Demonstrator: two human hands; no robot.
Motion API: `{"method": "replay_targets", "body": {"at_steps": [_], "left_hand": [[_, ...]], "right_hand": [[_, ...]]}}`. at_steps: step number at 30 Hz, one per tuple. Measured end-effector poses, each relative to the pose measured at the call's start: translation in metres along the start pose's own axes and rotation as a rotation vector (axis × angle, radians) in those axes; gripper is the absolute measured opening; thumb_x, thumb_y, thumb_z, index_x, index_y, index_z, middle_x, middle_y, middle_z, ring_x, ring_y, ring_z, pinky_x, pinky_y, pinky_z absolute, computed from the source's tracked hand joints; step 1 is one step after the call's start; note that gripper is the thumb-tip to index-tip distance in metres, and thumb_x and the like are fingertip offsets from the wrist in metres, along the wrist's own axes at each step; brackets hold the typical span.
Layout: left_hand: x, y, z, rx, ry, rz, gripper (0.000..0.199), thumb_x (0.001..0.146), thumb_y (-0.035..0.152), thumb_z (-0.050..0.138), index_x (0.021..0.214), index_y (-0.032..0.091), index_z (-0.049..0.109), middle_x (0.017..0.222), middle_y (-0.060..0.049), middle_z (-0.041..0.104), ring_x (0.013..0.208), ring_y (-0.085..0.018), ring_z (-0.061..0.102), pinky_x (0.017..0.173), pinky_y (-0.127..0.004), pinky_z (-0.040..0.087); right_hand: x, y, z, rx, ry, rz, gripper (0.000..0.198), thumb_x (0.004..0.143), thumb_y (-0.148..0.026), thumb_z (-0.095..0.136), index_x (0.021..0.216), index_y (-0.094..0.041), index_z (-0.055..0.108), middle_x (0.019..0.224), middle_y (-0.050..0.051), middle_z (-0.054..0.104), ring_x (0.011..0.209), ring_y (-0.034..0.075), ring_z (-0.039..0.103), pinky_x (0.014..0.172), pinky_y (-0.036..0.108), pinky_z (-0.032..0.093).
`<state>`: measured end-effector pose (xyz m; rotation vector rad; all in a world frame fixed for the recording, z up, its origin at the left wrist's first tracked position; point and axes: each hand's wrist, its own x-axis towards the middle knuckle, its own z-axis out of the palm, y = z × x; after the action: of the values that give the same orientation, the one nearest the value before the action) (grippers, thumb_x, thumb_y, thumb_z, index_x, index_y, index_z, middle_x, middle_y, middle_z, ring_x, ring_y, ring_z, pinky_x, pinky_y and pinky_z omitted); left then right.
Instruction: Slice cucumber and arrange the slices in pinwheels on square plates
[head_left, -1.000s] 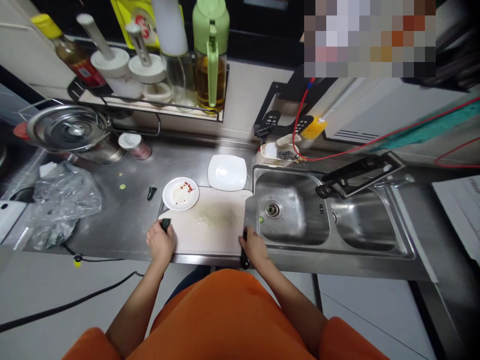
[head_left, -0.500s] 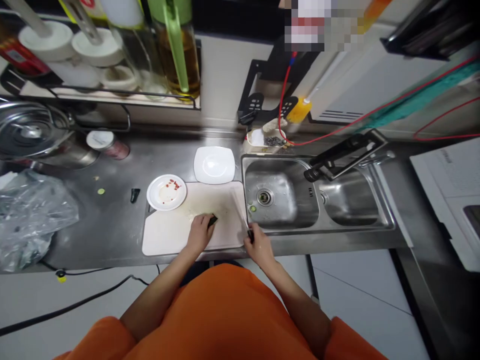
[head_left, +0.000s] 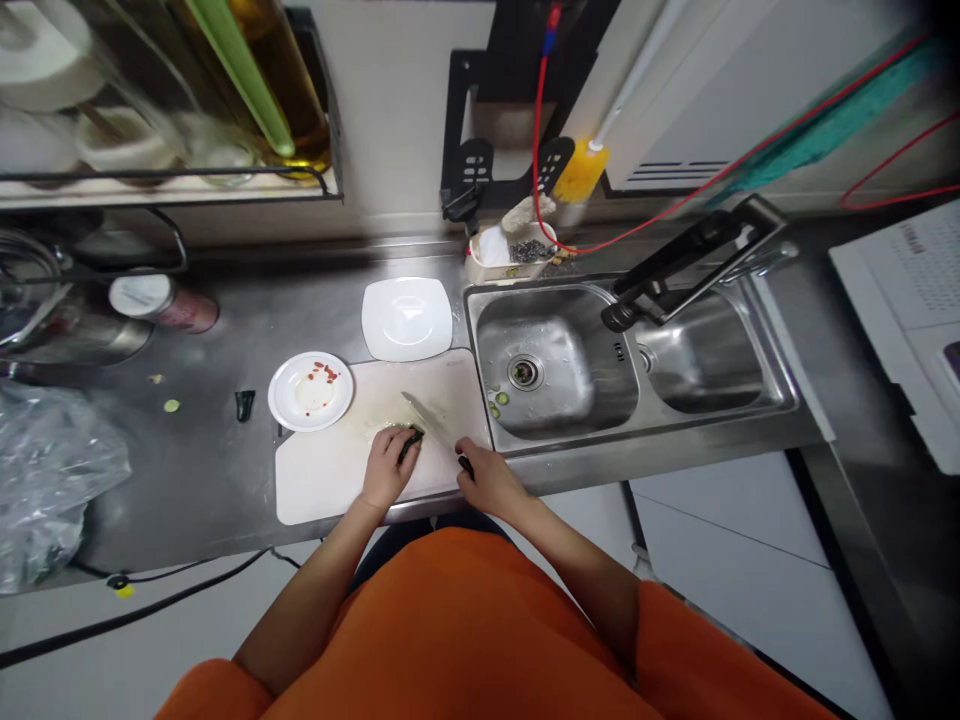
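Note:
My left hand [head_left: 385, 470] is closed on a dark-green-skinned cucumber piece [head_left: 411, 440] and presses it to the white cutting board [head_left: 319, 478]. Fingers hide part of the piece. A kitchen knife [head_left: 429, 413] is gripped by its black handle in my right hand [head_left: 487, 480]; its blade slants up and left over the board, just right of the cucumber. Wet greenish bits lie on the board by my left fingertips. A round white plate [head_left: 279, 395] with small red pieces overlaps the board's upper left corner. Behind the board is a square white plate [head_left: 407, 315].
To the right is a double steel sink [head_left: 559, 432] with green slices [head_left: 501, 398] in it and a black faucet [head_left: 645, 290] above. A dark green end piece [head_left: 244, 405], a pale slice [head_left: 172, 406], a canister [head_left: 165, 302] and a plastic bag [head_left: 60, 475] are on the left counter.
My right hand has brought the knife left from the board's right edge to beside the cucumber piece. More green slices show in the sink. The camera view has shifted.

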<state>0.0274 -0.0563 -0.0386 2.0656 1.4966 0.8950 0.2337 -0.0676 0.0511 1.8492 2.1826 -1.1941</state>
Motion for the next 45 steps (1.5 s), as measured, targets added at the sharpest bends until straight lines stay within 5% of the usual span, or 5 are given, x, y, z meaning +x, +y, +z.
{"method": "replay_targets", "body": {"at_steps": [8,15,26,45], "left_hand": [[-0.007,-0.005,0.004,0.023,-0.002,0.054,0.024,0.087,0.024,0.054,0.110,0.019,0.058,0.105,-0.011,0.064,0.105,-0.022,0.058,0.093,-0.042,0.048],[-0.006,-0.006,0.003,0.017,0.013,0.100,0.023,0.087,0.022,0.054,0.110,0.019,0.058,0.104,-0.010,0.064,0.105,-0.021,0.059,0.094,-0.041,0.048],[-0.008,-0.008,0.002,0.044,0.003,0.089,0.020,0.086,0.022,0.055,0.106,0.019,0.058,0.103,-0.010,0.064,0.105,-0.022,0.058,0.094,-0.042,0.048],[-0.012,-0.010,0.004,0.043,-0.007,0.061,0.021,0.087,0.023,0.054,0.107,0.019,0.058,0.104,-0.010,0.064,0.108,-0.023,0.057,0.095,-0.044,0.047]], "right_hand": [[0.012,-0.015,0.000,-0.249,-0.115,0.155,0.030,0.097,-0.028,0.031,0.119,-0.018,0.049,0.097,0.012,0.064,0.089,0.023,0.062,0.072,0.030,0.043],[0.016,-0.023,-0.005,-0.238,-0.168,0.044,0.041,0.088,-0.005,0.031,0.125,-0.015,0.046,0.105,0.012,0.061,0.090,0.022,0.063,0.071,0.028,0.045],[-0.018,-0.032,-0.022,-0.267,-0.259,0.104,0.044,0.087,-0.005,0.032,0.128,-0.019,0.042,0.100,0.012,0.061,0.082,0.022,0.064,0.064,0.027,0.045],[-0.023,-0.029,-0.023,-0.221,-0.313,0.112,0.046,0.085,-0.005,0.035,0.130,-0.017,0.037,0.101,0.013,0.060,0.083,0.021,0.064,0.064,0.027,0.045]]}}
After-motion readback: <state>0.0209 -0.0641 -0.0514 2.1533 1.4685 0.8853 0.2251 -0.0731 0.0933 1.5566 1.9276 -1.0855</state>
